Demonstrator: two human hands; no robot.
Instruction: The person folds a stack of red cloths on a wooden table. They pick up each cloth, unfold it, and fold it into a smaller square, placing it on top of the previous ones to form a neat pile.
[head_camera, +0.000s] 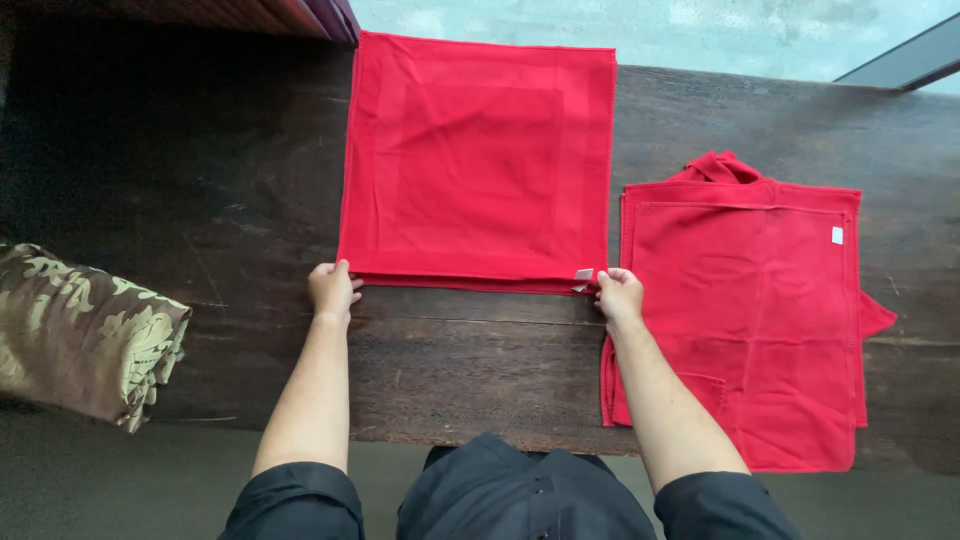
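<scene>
Where the dark wooden table (200, 200) meets the person's body, both forearms reach forward to the near edge of a folded red cloth (478, 160). It lies flat and square in the middle of the table, smooth, with several layers showing along its near edge and a small white tag at the near right corner. The left hand (332, 290) pinches the near left corner, fingers closed on the fabric. The right hand (619, 294) grips the near right corner just beside the tag, fingers likewise curled shut on the cloth. To the right, close to that hand, a stack of red cloths (745, 320) lies less neatly, edges and a bunched corner sticking out. At the far left sits a brown cushion with a pale leaf pattern (85, 335). Beyond the table's far edge a pale greenish floor (650, 30) shows.
</scene>
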